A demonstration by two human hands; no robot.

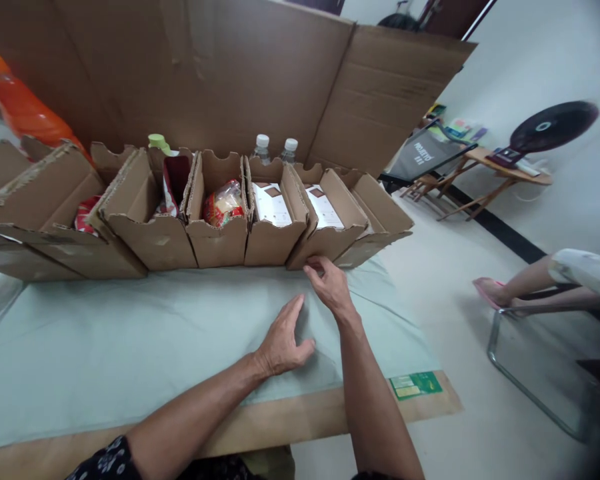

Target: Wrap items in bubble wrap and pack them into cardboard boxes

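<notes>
My left hand [283, 340] is over the pale green cloth [145, 327], thumb and fingers spread, holding nothing. Farther forward, my right hand [329, 283] is at the lower front of a cardboard bin [325, 243] with a white box [325, 207] inside. Its fingers are loosely bent with a gap at the thumb, and nothing shows in them; whether they touch the cardboard I cannot tell. Left of this bin, another bin [275, 245] contains white boxes [271, 205]. A further one [215, 245] holds a red and clear plastic packet [225, 203].
More cardboard bins [150, 243] continue leftward, with red packaging [86, 215] in one. Behind the row rise a large cardboard panel [260, 73], clear bottles [261, 148] and an orange bottle [27, 107]. To the right are a person's legs [530, 283], a metal frame [510, 373] and a fan [545, 130].
</notes>
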